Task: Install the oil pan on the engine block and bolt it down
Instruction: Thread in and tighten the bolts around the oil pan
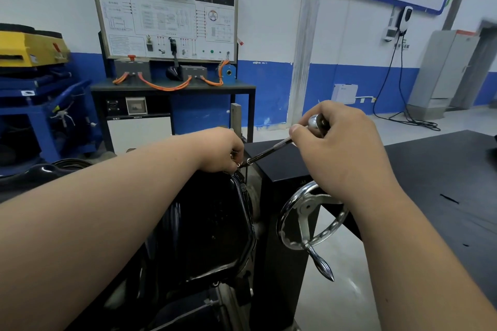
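Pan (209, 223) is already seated: black, flange facing right toward the stand box (279, 263), filling the lower centre. Can't make out the block under it. Right hand (341, 142) is wrapped round the chrome head of the tool (269, 152), thumb along the shaft. The shaft runs down-left, and its tip (248, 161) meets the pan's top right flange corner. Left hand (223, 149) sits on that same corner with fingers curled down at the tip. I can't tell whether they pinch a bolt, the tip or nothing, as the knuckles hide it. My read: the left hand is there to keep the tip lined up on a flange bolt while the right spins from the far end, so this looks like run-down, not final torque. The long shaft makes sense too, since it keeps the right hand up and out, above the box top rather than jammed against it. Clearances: the flange edge runs just beside the box, so there's little room on that side. The handwheel (309, 216) and its crank handle stick out below the right forearm, near enough to snag a wrist if the hand drops. Above and right of the tool is open, with the table (443, 169) edge well apart from the right hand. The lower flange is mostly hidden by the left arm, so I can't say what's fitted down there.
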Available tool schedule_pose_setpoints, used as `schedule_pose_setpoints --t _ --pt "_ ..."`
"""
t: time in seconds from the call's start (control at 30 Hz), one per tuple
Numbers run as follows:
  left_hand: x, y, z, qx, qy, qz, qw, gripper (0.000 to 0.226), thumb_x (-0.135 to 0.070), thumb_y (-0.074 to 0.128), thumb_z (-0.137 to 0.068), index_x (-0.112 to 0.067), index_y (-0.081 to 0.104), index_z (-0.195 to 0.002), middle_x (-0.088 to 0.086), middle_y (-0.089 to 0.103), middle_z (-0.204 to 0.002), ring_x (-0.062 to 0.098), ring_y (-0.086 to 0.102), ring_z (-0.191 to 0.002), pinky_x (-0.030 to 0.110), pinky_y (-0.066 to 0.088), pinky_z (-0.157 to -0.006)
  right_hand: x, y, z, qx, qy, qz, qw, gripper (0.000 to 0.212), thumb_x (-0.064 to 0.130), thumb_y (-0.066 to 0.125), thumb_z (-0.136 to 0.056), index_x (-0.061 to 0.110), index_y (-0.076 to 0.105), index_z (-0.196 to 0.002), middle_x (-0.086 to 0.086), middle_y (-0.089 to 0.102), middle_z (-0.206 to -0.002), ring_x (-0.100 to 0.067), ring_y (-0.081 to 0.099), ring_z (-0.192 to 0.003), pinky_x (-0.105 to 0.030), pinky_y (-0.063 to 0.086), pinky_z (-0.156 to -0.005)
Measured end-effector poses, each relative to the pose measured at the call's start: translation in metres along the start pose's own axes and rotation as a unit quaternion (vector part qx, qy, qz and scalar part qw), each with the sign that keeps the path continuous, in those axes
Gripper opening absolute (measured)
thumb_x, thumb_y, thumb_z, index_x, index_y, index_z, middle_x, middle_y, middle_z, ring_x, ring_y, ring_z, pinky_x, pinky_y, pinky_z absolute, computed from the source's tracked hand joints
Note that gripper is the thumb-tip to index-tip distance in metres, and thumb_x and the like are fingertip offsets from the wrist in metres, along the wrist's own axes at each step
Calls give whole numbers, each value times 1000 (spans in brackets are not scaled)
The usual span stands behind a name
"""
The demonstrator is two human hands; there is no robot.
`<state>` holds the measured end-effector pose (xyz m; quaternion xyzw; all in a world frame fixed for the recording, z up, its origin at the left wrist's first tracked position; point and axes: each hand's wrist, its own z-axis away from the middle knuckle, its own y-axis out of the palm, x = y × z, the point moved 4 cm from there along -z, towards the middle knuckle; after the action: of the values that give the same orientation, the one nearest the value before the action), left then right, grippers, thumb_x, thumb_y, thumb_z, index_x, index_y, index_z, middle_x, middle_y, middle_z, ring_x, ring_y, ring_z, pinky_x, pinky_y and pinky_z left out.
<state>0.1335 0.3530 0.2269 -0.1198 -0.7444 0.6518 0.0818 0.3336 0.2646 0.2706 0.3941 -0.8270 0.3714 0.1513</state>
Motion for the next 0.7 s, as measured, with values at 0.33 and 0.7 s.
schedule_pose_setpoints --t 0.33,0.7 --pt "-5 0 1 -13 34 -41 998 18 -27 68 -79 -33 52 -74 -17 42 -73 10 44 -77 19 28 -52 5 2 0 9 -6 16 1000 15 32 61 -84 22 57 -74 9 57 -64 -7 53 -62 -22 40 -51" --pt "1 3 0 -11 28 -33 999 17 -31 72 -75 -36 56 -72 -17 45 -74 8 41 -75 26 36 -64 36 7 10 156 -133 32 978 23 15 55 -85 36 48 -90 20 47 -77 11 46 -68 -5 34 -60"
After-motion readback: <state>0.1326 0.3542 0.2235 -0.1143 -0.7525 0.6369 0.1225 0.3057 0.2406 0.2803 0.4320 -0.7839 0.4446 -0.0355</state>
